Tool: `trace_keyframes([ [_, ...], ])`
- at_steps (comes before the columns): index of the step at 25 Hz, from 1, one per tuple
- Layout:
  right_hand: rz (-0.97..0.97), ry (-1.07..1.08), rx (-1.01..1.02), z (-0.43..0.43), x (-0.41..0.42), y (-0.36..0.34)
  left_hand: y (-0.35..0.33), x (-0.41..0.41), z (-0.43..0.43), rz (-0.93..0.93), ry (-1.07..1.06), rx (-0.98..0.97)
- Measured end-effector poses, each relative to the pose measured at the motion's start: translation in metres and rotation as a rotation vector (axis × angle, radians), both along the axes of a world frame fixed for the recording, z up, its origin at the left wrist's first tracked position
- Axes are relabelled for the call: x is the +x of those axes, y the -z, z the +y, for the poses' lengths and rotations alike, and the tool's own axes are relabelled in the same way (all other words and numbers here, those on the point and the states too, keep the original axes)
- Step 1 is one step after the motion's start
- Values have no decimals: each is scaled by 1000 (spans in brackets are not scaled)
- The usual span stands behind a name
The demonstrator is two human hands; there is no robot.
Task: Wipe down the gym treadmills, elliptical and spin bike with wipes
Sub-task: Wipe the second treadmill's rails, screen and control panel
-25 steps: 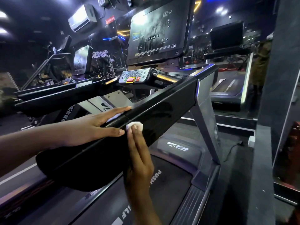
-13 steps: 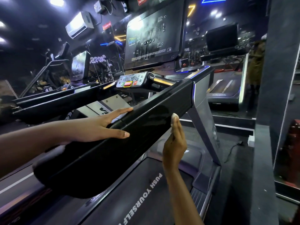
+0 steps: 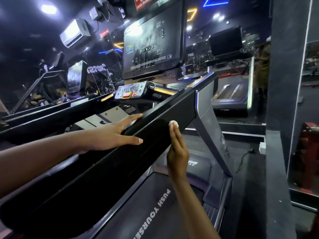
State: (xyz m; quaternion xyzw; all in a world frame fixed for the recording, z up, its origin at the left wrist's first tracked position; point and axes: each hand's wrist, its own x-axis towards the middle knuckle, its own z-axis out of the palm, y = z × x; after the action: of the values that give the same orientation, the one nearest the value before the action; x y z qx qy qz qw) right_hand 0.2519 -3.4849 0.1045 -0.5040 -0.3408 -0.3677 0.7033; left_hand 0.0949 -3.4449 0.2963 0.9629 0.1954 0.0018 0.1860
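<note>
Dim gym hall under blue and white ceiling lights, one air conditioner (image 3: 74, 32) high on the left wall. From the head camera, one treadmill fills the view: console screen (image 3: 151, 45), button panel (image 3: 131, 92), belt (image 3: 155, 213) printed PUSH YOURSELF, and a glossy black side rail (image 3: 107, 169) running diagonally. Two hands meet that rail. The left hand (image 3: 114, 133) lies flat on top, fingers straight; a pale patch under its fingertips may be a second wipe. The right hand (image 3: 177, 152) presses one white wipe (image 3: 173, 123) against the rail's near face with straight fingers.

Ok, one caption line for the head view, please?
Right hand presses a white wipe on the treadmill's black side rail; left hand rests flat on top.
</note>
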Motion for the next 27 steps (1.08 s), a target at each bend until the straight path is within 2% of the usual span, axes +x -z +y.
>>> trace_keyframes([
  [2,131,69,-28,0,24,2,0,5,1,-9,-22,-6],
  [5,256,65,-6,-12,29,-6,3,5,5,-38,-37,5],
  [8,62,-3,0,-23,-17,-26,5,4,8,-48,-49,-7],
  [11,-163,-182,-119,-24,-55,-35,5,3,12,-60,-36,21],
  [14,-201,-185,-143,-20,-35,-37,5,4,10,-50,-31,5],
  [20,66,-94,-40,-5,12,-32,6,4,11,-51,-47,-19],
  [24,296,-34,-40,-6,43,-13,6,6,15,-41,-13,-43],
  [26,339,26,-38,-17,49,-16,7,5,16,-27,-2,-44],
  [27,296,43,-30,-24,45,-24,7,6,17,-24,6,-47],
])
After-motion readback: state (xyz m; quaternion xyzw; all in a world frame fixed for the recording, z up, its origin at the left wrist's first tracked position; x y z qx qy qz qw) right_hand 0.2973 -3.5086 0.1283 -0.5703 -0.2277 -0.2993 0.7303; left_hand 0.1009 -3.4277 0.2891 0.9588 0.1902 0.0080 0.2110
